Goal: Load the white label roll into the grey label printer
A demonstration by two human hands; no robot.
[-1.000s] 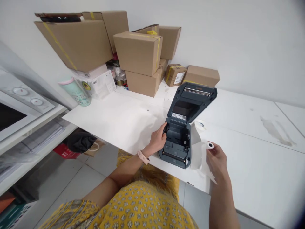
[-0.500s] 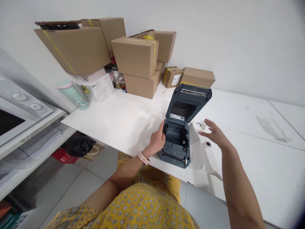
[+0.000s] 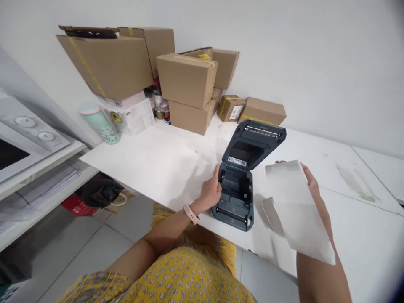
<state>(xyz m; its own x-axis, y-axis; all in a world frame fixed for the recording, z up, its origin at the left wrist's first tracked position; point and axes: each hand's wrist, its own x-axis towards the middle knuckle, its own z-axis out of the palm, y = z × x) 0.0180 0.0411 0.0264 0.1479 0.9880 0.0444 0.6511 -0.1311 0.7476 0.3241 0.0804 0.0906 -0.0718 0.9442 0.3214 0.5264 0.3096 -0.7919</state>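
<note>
A dark grey label printer (image 3: 241,176) stands near the front edge of the white table (image 3: 151,160) with its lid tipped open and its roll bay empty. My left hand (image 3: 211,192) rests curled against the printer's left side, thumb on the rim. My right hand (image 3: 311,181) is raised to the right of the printer and holds a long white strip of label paper (image 3: 296,210), which hangs down over my wrist and hides most of my fingers. The strip's lower end curls near the table.
Several cardboard boxes (image 3: 186,80) are stacked at the back left against the wall. A mint tumbler (image 3: 99,123) and a white carton stand beside them. A white appliance (image 3: 22,139) sits on a shelf at left. A black bag (image 3: 97,191) lies below the table.
My right hand reached toward the small rolls right of the printer, then lifted up with a long strip of white paper. My left hand stayed on the printer.
</note>
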